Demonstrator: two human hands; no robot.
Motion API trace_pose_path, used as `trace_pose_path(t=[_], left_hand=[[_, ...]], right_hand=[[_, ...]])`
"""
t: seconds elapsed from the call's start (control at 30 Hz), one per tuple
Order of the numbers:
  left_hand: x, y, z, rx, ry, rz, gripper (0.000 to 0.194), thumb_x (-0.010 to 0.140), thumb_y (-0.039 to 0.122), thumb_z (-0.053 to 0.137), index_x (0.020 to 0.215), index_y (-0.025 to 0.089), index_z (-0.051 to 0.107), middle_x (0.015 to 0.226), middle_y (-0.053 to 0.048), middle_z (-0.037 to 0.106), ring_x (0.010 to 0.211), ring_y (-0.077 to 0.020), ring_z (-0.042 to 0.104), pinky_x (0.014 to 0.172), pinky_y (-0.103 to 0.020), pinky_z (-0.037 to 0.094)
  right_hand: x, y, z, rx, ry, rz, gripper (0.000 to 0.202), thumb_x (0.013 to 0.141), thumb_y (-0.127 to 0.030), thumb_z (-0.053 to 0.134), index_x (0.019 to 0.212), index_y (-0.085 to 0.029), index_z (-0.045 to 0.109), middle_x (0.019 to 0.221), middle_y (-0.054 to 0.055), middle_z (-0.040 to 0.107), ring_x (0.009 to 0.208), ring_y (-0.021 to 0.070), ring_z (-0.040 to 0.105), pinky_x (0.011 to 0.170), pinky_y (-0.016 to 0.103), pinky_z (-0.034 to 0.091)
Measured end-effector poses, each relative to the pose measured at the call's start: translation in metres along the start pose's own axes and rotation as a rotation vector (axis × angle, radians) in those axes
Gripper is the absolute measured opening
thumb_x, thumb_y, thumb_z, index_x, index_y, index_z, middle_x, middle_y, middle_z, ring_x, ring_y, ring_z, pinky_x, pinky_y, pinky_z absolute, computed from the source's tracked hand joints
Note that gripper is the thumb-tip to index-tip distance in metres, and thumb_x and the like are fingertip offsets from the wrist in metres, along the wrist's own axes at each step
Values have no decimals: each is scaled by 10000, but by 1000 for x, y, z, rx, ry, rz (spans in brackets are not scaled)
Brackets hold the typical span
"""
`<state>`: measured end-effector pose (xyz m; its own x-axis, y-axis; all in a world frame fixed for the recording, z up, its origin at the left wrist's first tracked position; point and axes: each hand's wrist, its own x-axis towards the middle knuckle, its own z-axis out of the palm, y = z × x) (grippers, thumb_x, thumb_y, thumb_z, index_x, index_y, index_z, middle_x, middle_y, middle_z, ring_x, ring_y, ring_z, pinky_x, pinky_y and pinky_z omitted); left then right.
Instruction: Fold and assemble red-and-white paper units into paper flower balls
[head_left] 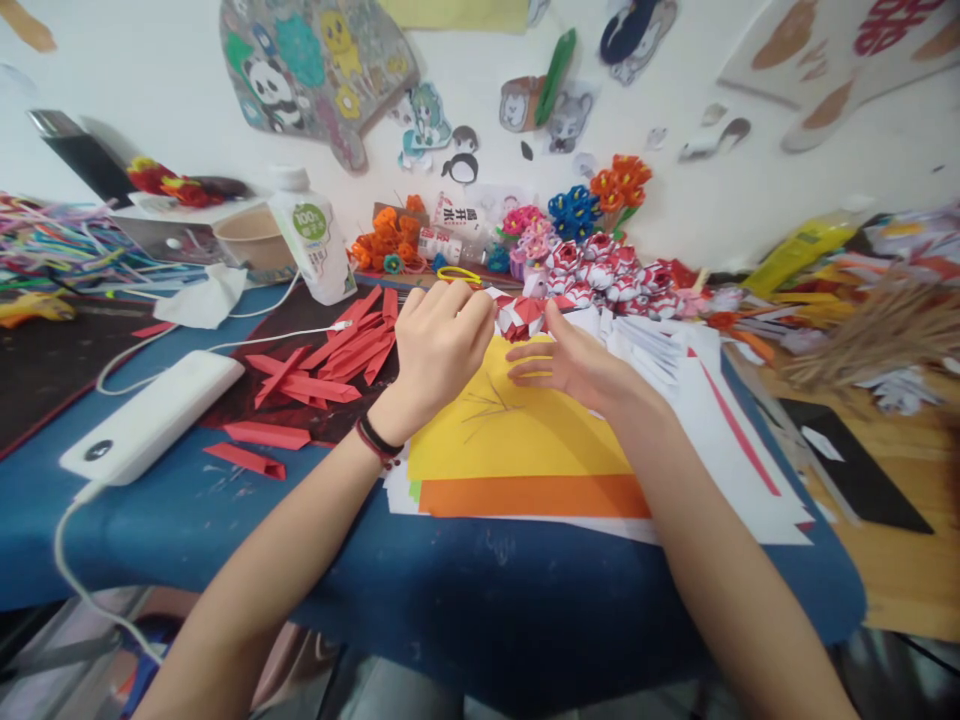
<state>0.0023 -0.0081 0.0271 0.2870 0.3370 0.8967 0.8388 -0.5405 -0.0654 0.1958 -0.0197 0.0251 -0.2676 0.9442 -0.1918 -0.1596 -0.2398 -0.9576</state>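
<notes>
A red-and-white folded paper flower (521, 316) is between my two hands, above the yellow paper (517, 430). My left hand (448, 335) is closed in a fist at the flower's left side, its fingertips turned away and hidden. On the other side, my right hand (577, 362) has its thumb up against the flower's right edge. Its other fingers stretch out, apart, just below the flower. Several thin dark wires (491, 405) lie on the yellow sheet under my hands.
Red folded paper strips (330, 365) lie left, near a white power bank (154, 415) with cables. A white bottle (311, 235) stands behind them. Finished red-and-white paper flowers (607, 275) are piled at the back. White folded pieces (649, 350) lie right; orange paper (532, 497) sits beneath the yellow.
</notes>
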Motion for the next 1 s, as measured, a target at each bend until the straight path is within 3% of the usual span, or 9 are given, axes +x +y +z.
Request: trace_pose_path(t=[0.1,0.23,0.57,0.77,1.0], left_hand=[[-2,0,1,33,9,80,291,1053,221,487,784,202,595,728,-29,601,724,-181,510,695,-369,263],[-3,1,2,54,-9,168,278,1054,211,491,796,201,595,744,-24,610,732,-177,516,705,-369,278],[-4,7,-4,31,-77,229,338,1062,175,401,786,213,593,705,-37,566,710,-181,524,647,-372,305],[1,17,-13,-108,-174,239,375,1070,144,347,768,206,559,643,-20,483,622,-166,462,577,-384,261],[-3,31,-14,-70,-86,352,395,1065,109,353,732,198,546,654,-26,488,606,-159,475,537,-378,241]], right_hand=[[2,4,8,146,-94,-61,541,743,-741,765,942,-244,690,917,56,776,868,226,748,874,394,616],[6,10,17,326,-61,-275,321,789,-544,826,843,-263,681,979,-35,753,964,155,711,1027,353,568],[11,18,31,272,207,-459,427,730,-579,841,795,-242,588,824,-7,672,839,161,670,852,333,614],[9,20,33,205,241,-494,445,754,-627,783,831,-258,547,859,10,666,873,178,676,803,326,611],[6,19,41,236,265,-475,543,708,-670,798,769,-259,449,748,-18,575,760,157,637,692,302,590]])
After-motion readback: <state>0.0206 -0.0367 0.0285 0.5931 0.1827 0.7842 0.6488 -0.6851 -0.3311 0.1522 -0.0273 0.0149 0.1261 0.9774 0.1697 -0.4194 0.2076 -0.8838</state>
